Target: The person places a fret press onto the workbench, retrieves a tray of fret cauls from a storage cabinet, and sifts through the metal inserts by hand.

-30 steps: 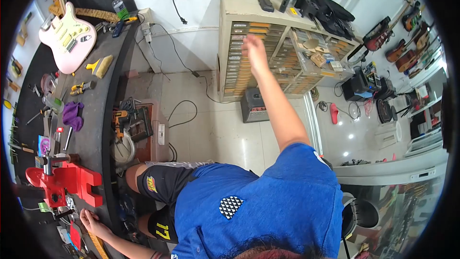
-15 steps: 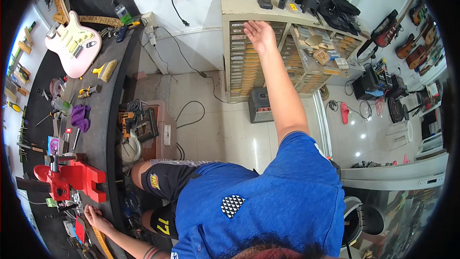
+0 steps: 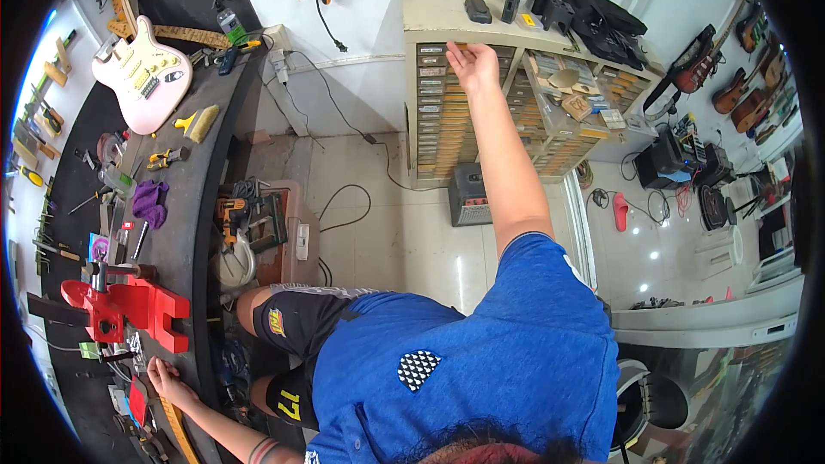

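My right hand (image 3: 473,69) is raised in front of the upper drawers of the beige cabinet (image 3: 419,21), its fingers apart and nothing in them. At lower left, my left hand (image 3: 170,382) rests at the edge of the dark workbench (image 3: 185,245), just below the red vise (image 3: 155,308). Its fingers are loosely bent and apart, with no object visible in them. A yellowish strip of wood (image 3: 178,430) lies beside that hand, and a red flat item (image 3: 137,401) lies to its left.
On the bench are a pink guitar body (image 3: 142,90), a brush (image 3: 200,123), a purple cloth (image 3: 149,203) and a spray bottle (image 3: 229,21). A bin of power tools (image 3: 296,236) stands beside the bench. A small amplifier (image 3: 468,198) and a cable (image 3: 391,174) are on the floor.
My right hand has shifted slightly right in view, its fingers now more spread than at first. My left hand stays by the vise. The whole view has shifted slightly.
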`<state>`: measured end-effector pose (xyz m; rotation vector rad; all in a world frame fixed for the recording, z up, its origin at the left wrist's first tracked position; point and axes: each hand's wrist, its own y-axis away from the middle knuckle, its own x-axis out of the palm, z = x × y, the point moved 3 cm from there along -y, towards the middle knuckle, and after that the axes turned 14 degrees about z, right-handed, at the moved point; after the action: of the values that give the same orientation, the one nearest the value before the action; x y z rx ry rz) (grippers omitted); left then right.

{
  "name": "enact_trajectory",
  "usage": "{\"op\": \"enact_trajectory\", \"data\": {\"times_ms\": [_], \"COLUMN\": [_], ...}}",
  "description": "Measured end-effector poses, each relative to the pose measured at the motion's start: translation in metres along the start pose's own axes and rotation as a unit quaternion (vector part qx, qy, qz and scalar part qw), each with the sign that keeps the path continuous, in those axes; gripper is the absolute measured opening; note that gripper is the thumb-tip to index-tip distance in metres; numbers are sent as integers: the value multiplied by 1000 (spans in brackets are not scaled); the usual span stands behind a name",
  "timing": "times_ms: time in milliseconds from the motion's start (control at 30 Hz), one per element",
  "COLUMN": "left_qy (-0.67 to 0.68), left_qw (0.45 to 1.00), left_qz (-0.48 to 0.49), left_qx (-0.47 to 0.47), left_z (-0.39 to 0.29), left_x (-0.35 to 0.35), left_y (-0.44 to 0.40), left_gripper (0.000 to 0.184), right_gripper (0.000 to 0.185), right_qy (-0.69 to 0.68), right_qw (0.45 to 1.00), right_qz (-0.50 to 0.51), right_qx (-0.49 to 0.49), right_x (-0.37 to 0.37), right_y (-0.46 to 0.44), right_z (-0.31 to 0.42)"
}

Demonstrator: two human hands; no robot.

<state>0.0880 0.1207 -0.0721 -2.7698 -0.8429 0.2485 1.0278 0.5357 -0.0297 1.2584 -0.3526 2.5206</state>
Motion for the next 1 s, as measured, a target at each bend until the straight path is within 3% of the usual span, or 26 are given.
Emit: {"op": "enact_trajectory", "data": {"times_ms": [33, 133, 167, 267, 567, 1000], "left_qy": [1, 7, 9, 11, 6, 14], "left_qw": [1000, 1000, 1000, 1000, 1000, 1000], "left_qz": [-2, -5, 2, -1, 2, -16], "left_qx": [-2, 1, 2, 0, -4, -11], "left_z": [-1, -1, 3, 4, 11, 12], "left_x": [2, 3, -2, -5, -17, -20], "left_y": [0, 1, 0, 3, 1, 3], "left_gripper": [19, 19, 19, 19, 19, 20], "right_gripper": [19, 16, 14, 19, 31, 32], "right_qy": [-28, 53, 64, 194, 202, 227], "right_qw": [999, 998, 995, 978, 970, 956], "right_qz": [26, -44, -77, -31, -66, -58], "right_qx": [3, 2, -16, -68, -118, -179], "right_x": [-3, -31, -16, -1, 13, 7], "right_y": [-3, -5, 24, 94, 211, 202], "right_z": [-1, -15, -14, -19, -20, -35]}}
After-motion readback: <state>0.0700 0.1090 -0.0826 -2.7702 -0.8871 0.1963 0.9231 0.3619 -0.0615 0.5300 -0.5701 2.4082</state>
